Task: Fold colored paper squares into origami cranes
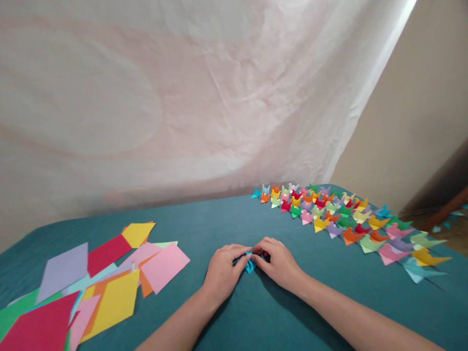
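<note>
A small piece of folded blue paper (250, 265) is held low over the teal tabletop, near the middle of the view. My left hand (226, 267) grips it from the left, thumb and fingers pinched together. From the right, my right hand (277, 261) pinches the same paper, its thumb close to the left one. The fingers cover most of the paper, so its full shape is hidden.
Loose coloured paper sheets (111, 289) overlap on the left of the teal table (201, 220). Rows of small folded paper birds (332, 215) stand at the right and back right. A pale curtain (183, 102) hangs behind the table.
</note>
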`<state>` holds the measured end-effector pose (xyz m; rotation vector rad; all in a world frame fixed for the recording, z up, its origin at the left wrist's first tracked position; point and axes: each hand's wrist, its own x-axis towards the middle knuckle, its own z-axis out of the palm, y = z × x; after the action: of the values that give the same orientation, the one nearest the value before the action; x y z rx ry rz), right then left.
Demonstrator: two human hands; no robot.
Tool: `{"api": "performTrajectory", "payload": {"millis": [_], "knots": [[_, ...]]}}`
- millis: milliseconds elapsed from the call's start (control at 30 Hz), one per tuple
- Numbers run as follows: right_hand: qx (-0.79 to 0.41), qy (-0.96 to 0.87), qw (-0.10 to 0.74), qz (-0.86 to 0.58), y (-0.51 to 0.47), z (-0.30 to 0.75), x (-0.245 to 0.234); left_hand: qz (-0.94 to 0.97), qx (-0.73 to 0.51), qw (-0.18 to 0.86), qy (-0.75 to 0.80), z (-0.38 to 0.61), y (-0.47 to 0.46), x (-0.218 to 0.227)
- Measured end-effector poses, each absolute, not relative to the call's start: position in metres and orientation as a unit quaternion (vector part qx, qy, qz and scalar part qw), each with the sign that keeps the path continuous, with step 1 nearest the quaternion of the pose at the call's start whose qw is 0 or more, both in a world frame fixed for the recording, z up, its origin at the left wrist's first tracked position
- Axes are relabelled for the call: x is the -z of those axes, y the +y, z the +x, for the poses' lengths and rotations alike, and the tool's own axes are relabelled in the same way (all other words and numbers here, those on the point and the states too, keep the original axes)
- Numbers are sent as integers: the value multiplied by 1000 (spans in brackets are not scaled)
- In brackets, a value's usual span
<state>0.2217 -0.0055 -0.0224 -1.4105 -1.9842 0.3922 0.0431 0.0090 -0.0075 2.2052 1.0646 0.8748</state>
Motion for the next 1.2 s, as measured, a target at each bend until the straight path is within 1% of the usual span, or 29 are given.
{"api": "performTrajectory", "payload": {"millis": [367,800,1200], "knots": [[-144,-763,323,-541,-5,222,23,816,-338,276,379,43,7,7],[-140,-765,324,-539,-5,223,24,823,-342,253,377,43,4,7],[-141,-762,328,-541,-7,221,23,832,-308,239,395,45,4,5]]}}
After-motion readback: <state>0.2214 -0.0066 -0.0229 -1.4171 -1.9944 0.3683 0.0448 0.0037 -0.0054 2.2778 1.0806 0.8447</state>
